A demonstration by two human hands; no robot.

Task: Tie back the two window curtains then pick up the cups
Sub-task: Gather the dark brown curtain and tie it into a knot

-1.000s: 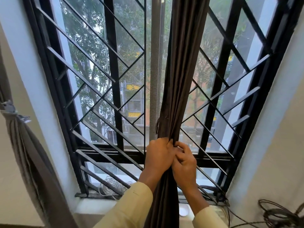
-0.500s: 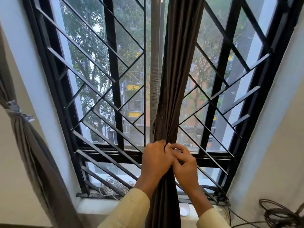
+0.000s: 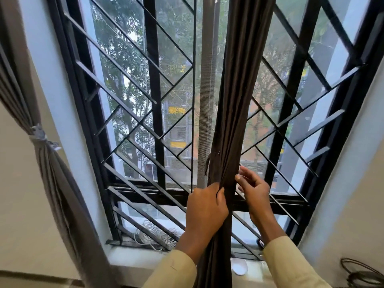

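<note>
A dark brown curtain (image 3: 239,104) hangs gathered into a narrow bunch in front of the middle of the window. My left hand (image 3: 204,208) is closed around the bunch at sill height. My right hand (image 3: 252,189) is just to the right of the bunch, fingers spread, touching its edge but not gripping it. A second, grey curtain (image 3: 52,179) hangs at the far left, bound with a light tie (image 3: 41,138). A white round object (image 3: 239,268), partly hidden by the curtain, lies on the sill; I cannot tell if it is a cup.
A black metal grille (image 3: 153,96) covers the window. A coil of white cable (image 3: 153,235) lies on the white sill (image 3: 133,258) at the left. Dark cables (image 3: 361,273) are coiled at the lower right by the wall.
My right hand has let go of the brown curtain and opened, moving slightly right. My left hand still holds the bunch. The view has shifted a little to the left.
</note>
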